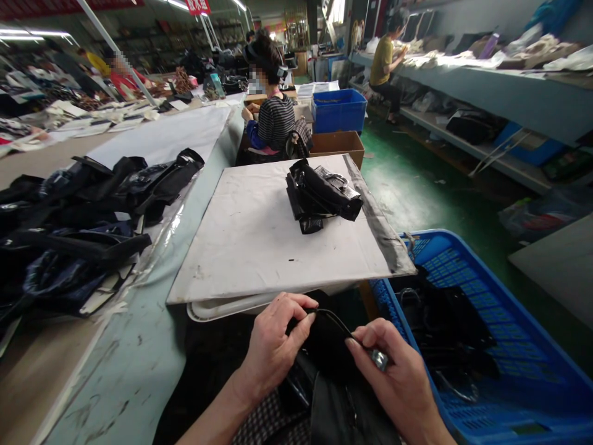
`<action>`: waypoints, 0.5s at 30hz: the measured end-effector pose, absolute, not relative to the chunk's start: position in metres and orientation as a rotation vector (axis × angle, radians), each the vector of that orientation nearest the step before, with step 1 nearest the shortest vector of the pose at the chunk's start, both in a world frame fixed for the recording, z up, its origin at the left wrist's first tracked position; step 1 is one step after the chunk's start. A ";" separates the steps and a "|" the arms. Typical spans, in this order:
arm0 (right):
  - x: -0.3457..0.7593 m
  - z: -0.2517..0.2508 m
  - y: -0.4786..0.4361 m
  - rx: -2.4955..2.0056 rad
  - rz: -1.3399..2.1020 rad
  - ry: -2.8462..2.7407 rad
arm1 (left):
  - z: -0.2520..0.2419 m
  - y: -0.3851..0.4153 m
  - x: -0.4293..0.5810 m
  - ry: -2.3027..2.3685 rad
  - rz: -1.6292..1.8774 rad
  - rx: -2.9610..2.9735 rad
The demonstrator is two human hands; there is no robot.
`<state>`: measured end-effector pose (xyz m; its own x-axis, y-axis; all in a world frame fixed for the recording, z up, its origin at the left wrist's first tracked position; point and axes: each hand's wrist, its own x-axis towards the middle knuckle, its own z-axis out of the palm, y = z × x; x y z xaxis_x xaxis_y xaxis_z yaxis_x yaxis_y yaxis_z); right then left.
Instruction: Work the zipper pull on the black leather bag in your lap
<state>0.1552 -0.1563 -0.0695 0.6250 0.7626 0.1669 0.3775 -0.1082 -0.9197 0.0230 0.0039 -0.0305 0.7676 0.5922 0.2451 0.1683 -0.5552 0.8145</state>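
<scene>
My left hand (273, 346) grips a black bag piece (327, 355) on my lap, pinching its upper edge. My right hand (401, 380) pinches a thin black strap (334, 321) with a small metal clip (380, 359) at its end. The strap arcs from hand to hand just below the near edge of a white work board (250, 247). On that board, farther away, lies a bundle of finished black bags (319, 194).
A blue plastic crate (500, 346) holding black pieces stands at my right. Heaps of black material (78, 222) cover the long table at left. A person in a striped top (275, 120) sits ahead; another person (384, 62) works at the right shelves. Green floor lies between.
</scene>
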 end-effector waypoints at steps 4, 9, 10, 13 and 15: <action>0.159 -0.071 -0.157 -1.718 0.466 -0.979 | -0.034 0.004 0.024 0.597 0.661 2.119; 0.164 -0.069 -0.157 -1.713 0.486 -1.103 | -0.035 0.003 0.027 0.595 0.668 2.081; 0.165 -0.068 -0.157 -1.715 0.504 -1.098 | -0.034 0.003 0.027 0.593 0.668 2.071; 0.169 -0.064 -0.156 -1.726 0.616 -1.064 | -0.033 0.003 0.027 0.579 0.655 2.048; 0.172 -0.061 -0.154 -1.725 0.740 -1.080 | -0.032 0.003 0.026 0.568 0.648 2.039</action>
<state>0.1723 -0.1544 -0.0607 0.4298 0.9028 -0.0120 0.3368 -0.1726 -0.9256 0.0259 0.0030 -0.0322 0.7578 0.6121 0.2260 0.1434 -0.4941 0.8575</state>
